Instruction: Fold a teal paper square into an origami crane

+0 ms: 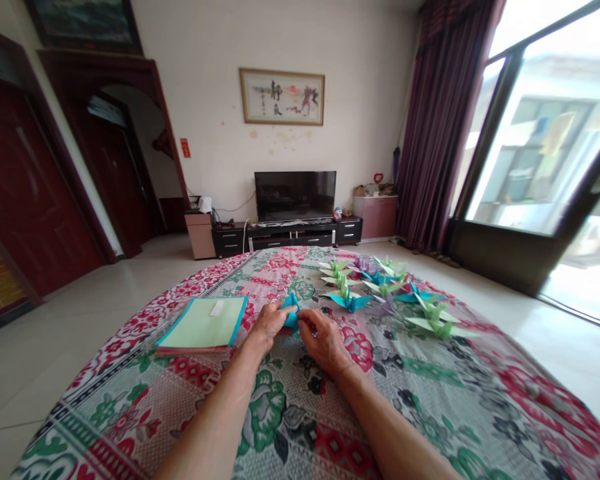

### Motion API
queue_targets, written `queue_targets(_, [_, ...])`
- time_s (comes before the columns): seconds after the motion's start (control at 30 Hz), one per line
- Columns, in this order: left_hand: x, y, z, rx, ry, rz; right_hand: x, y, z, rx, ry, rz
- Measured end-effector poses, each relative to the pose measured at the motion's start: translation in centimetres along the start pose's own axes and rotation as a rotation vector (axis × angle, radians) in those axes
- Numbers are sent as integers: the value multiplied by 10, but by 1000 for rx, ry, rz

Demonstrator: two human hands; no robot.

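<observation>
A small folded piece of blue paper point(291, 311) is held up between my two hands, just above the flowered tablecloth. My left hand point(269, 325) pinches its left side with thumb and fingers. From the right, my right hand point(324, 337) has its fingertips closed on the paper's lower right edge. Part of the paper is hidden behind the fingers. To the right lie several folded paper cranes in green, blue and purple, among them a blue paper crane point(350, 301) and a green paper crane point(436, 323).
Left of my hands lies a stack of square paper point(203, 325), green on top with blue beneath and a small white piece on it. The round table wears a patterned tablecloth point(180, 407). Beyond stand a television point(295, 196) and a low cabinet point(230, 241).
</observation>
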State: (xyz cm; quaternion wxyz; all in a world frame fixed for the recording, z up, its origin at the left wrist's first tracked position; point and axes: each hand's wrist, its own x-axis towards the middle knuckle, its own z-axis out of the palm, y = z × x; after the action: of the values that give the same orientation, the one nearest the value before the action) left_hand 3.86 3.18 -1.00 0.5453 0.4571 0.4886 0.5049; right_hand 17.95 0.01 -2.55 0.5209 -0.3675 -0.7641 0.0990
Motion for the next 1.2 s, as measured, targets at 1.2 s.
queue_targets(1.2, [-10,3,-4,-300,-179,23,4,11,5,334,203,374])
